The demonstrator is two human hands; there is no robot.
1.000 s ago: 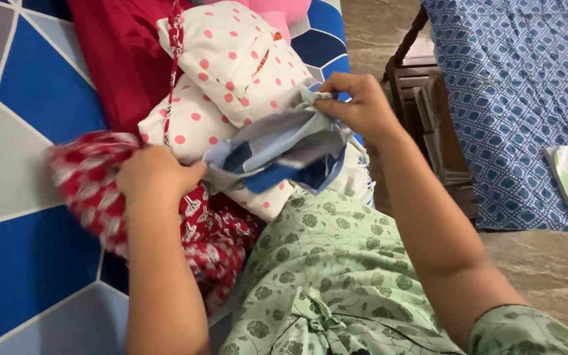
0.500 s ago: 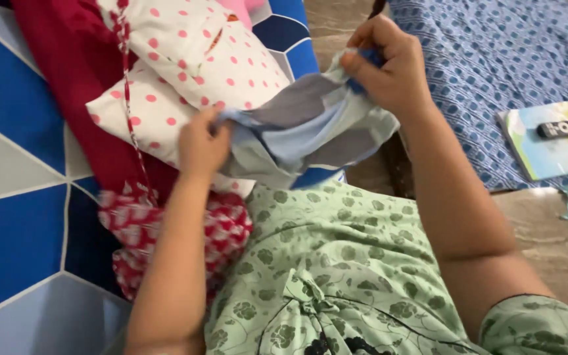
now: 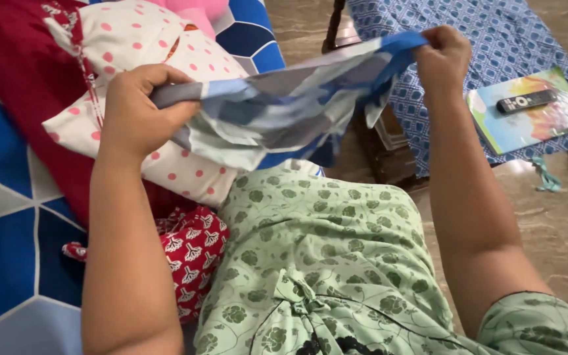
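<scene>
Overhead, both arms stretch out, left hand (image 3: 136,112) and right hand (image 3: 443,58) fingers pinching a blue-grey cloth (image 3: 277,108) taut.

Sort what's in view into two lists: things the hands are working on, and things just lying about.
In hand: blue and grey patterned cloth, stretched between left hand and right hand.

Lying about: white pink-dotted fabric; red printed cloth; black remote control on colourful booklet.

Cloth (image 3: 284,112) stretched between left hand (image 3: 136,112) and right hand (image 3: 443,58); pillow (image 3: 159,79) behind, far left; remote (image 3: 526,101) on booklet (image 3: 527,125), far right.
</scene>
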